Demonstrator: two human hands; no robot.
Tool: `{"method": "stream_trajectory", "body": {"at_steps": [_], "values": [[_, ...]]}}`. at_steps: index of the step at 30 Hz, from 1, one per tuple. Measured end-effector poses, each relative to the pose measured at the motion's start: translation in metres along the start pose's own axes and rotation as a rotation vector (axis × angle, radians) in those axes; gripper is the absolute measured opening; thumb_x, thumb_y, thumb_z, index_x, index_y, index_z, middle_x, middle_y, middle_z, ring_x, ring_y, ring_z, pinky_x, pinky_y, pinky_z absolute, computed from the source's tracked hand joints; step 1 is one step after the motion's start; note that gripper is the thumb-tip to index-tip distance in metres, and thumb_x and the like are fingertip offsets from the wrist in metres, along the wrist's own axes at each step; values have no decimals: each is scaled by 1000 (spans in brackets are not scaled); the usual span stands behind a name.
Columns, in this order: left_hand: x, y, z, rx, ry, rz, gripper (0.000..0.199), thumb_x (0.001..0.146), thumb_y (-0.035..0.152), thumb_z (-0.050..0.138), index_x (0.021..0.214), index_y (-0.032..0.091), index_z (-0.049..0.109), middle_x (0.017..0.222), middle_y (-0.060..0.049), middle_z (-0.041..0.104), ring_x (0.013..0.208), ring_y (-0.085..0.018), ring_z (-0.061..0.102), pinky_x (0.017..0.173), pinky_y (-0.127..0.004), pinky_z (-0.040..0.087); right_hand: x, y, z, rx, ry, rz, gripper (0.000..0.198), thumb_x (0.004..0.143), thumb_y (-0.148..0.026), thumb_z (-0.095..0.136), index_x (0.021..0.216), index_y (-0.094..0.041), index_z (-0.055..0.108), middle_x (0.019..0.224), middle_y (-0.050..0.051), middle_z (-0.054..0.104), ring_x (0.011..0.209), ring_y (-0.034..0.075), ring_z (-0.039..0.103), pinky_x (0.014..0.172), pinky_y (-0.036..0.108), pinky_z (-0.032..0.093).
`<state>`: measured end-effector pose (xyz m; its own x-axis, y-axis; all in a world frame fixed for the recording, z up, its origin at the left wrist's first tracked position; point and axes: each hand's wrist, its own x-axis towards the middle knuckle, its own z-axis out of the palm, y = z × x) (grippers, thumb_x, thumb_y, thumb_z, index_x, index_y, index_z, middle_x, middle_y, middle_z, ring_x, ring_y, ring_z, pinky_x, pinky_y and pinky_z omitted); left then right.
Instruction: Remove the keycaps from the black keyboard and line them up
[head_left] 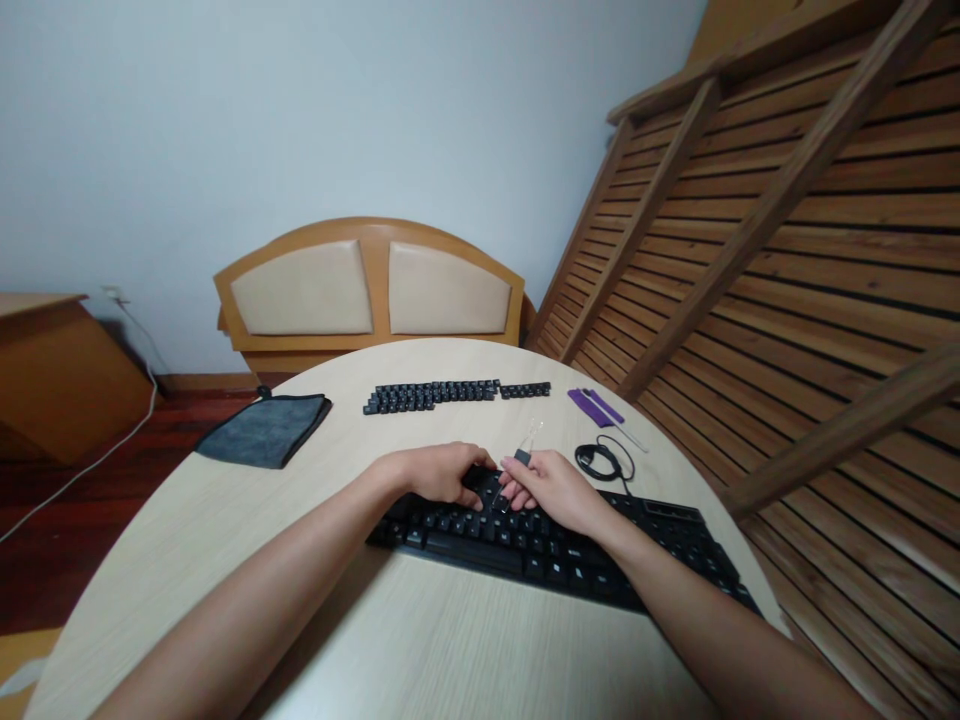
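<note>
A black keyboard [480, 550] lies at a slant across the near part of the round table. My left hand [442, 473] rests on the keyboard's left half, thumb on the keys and fingers apart toward the far edge. My right hand [551, 487] is closed around a keycap puller [523, 456] with a dark handle and thin wire loops. One loop sticks up from the fist; the other points down beside a small black keycap [501, 504], and I cannot tell whether it grips it. Several loose keycaps [450, 391] stand in rows beyond my hands.
A folded grey cloth [266, 430] lies at the table's left edge. On the right are a purple brush-like item [595, 407] with a thin metal rod and the coiled black cable [600, 462]. A slatted wooden frame [787, 250] leans close along the right side.
</note>
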<state>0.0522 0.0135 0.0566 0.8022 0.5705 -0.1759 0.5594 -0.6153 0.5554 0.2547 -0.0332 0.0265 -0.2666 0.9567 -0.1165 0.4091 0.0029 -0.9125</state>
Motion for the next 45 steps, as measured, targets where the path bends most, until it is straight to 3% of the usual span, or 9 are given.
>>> {"method": "stream_trajectory", "body": {"at_steps": [4, 9, 15, 26, 37, 45], "values": [[5, -1, 9, -190, 93, 81, 49, 76, 37, 71, 118, 15, 58, 116, -11, 66, 105, -24, 61, 93, -36, 45, 4, 2, -4, 28, 153, -22, 46, 89, -54, 53, 86, -10, 68, 78, 10, 73, 64, 15, 70, 57, 23, 53], [27, -10, 34, -507, 327, 146, 24, 82, 36, 67, 90, 14, 59, 85, -3, 66, 77, -15, 61, 73, -28, 47, 3, 0, -7, 33, 290, -84, 44, 87, -54, 57, 87, -12, 70, 83, 10, 74, 68, 17, 71, 59, 24, 54], [33, -19, 42, -754, 475, 121, 31, 72, 34, 78, 85, 14, 58, 73, 2, 59, 66, -11, 54, 64, -24, 42, 5, 0, -10, 100, 329, -98, 42, 91, -50, 54, 90, -12, 69, 84, 10, 74, 70, 16, 70, 65, 25, 57], [29, -16, 43, -774, 516, 92, 32, 71, 36, 77, 84, 14, 58, 71, 4, 58, 64, -10, 53, 62, -24, 41, 7, -3, -8, 252, 271, -11, 31, 99, -34, 46, 99, -10, 65, 90, 11, 72, 70, 12, 69, 67, 22, 56], [28, -17, 41, -687, 554, 121, 25, 75, 31, 75, 89, 14, 65, 79, -1, 62, 75, -14, 58, 69, -26, 47, 8, -2, -9, 305, 217, 19, 35, 98, -39, 47, 98, -11, 67, 83, 9, 72, 73, 13, 70, 71, 23, 57], [25, -13, 40, -653, 544, 138, 27, 78, 30, 72, 100, 16, 63, 92, -3, 63, 79, -14, 57, 64, -24, 46, 9, 1, -8, 343, 223, -9, 34, 95, -40, 53, 95, -11, 71, 87, 10, 72, 73, 13, 70, 69, 23, 59]]}}
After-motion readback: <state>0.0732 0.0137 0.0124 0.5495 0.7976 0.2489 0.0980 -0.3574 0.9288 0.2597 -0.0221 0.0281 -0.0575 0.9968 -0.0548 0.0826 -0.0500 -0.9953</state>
